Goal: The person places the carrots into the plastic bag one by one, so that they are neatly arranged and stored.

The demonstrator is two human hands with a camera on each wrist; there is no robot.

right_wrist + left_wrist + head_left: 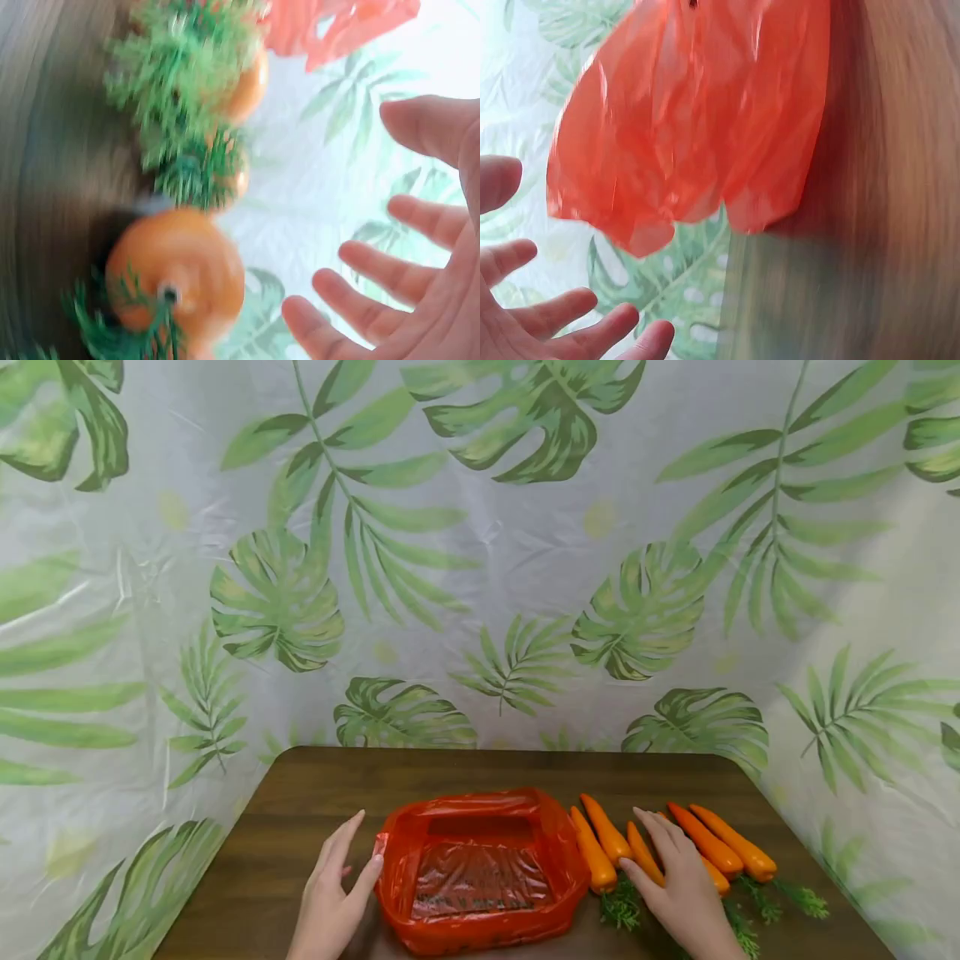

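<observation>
A red plastic bag (pixel 480 935) stands on the table with its mouth spread wide, and its bottom with dark print shows inside. To its left is my left hand (pixel 333 885), fingers apart and holding nothing; the left wrist view shows a gap between the hand (pixel 555 322) and the bag (pixel 697 127). Several orange carrots (pixel 603 828) with green tops lie right of the bag. Over them hovers my right hand (pixel 678 885), fingers spread. In the right wrist view a blurred carrot (pixel 176 274) lies apart from that hand (pixel 420 285), which grips nothing.
The dark wooden table (pixel 330 777) has rounded far corners. Behind it hangs a pale curtain (pixel 517 560) with green leaf print, which also covers the sides. Green carrot tops (pixel 802 897) reach toward the table's right edge.
</observation>
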